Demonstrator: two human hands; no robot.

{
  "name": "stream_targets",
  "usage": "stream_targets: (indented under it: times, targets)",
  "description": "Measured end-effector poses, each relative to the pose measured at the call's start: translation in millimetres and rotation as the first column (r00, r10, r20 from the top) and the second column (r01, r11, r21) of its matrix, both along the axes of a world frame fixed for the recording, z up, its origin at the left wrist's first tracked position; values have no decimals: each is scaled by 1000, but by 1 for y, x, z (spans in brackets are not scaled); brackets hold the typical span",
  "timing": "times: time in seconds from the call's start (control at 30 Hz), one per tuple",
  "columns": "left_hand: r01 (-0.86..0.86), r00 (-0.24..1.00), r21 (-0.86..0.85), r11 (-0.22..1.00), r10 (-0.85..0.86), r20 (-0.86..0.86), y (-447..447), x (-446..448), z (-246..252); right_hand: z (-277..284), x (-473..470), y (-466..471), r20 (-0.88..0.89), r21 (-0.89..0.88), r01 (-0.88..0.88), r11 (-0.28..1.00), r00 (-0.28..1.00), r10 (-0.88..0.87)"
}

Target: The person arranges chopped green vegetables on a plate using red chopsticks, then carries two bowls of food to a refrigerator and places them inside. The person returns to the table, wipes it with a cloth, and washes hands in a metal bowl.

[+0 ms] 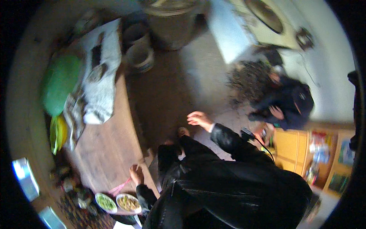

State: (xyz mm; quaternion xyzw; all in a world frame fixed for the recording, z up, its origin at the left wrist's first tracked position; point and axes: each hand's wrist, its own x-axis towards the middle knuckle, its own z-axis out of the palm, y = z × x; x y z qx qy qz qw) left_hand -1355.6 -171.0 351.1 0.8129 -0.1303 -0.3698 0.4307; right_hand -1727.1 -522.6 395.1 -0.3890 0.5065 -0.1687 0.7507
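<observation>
My left hand (137, 173) is at the edge of a wooden table (107, 151), with its fingers curled. A pink strip (121, 186), perhaps ribbon or thin plastic, runs up to its wrist side; whether the hand grips anything is not clear. Below it stand two white bowls, one with chopped green vegetable (105, 203) and one with pale brown and whitish pieces (128, 203). Out over the floor is my right hand (199, 119), fingers loosely bent and apart, holding nothing.
A pale cloth (100, 106) covers the table's far end, beside a green rounded object (61, 84). Buckets (140, 57) and a large vat (173, 28) stand ahead. At right, a person (286, 100) in dark clothes is beside a brushwood heap (248, 83) and wooden cabinet (291, 148).
</observation>
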Motion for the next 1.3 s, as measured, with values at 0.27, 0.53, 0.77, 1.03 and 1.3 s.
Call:
stream_targets:
  times: [0.27, 0.53, 0.77, 1.03, 1.3]
  targets:
    - [88, 885, 282, 955, -205, 417, -41, 23, 37, 7, 79, -58, -67, 79, -144, 986, 987, 149]
    - [-133, 911, 199, 971, 41, 411, -63, 56, 40, 22, 227, -148, -166, -170, -396, 902, 914, 370]
    - [-360, 889, 303, 883, 225, 399, -56, 39, 52, 30, 425, -222, -360, -736, -572, 362, 784, 506]
    - [-654, 750, 420, 629, 466, 470, -65, -16, 73, -2, 597, -273, -709, -675, -699, -239, 522, 474]
    - [-846, 522, 410, 342, 687, 505, -27, -48, 64, 15, 616, -268, -749, -625, -719, -303, 445, 490]
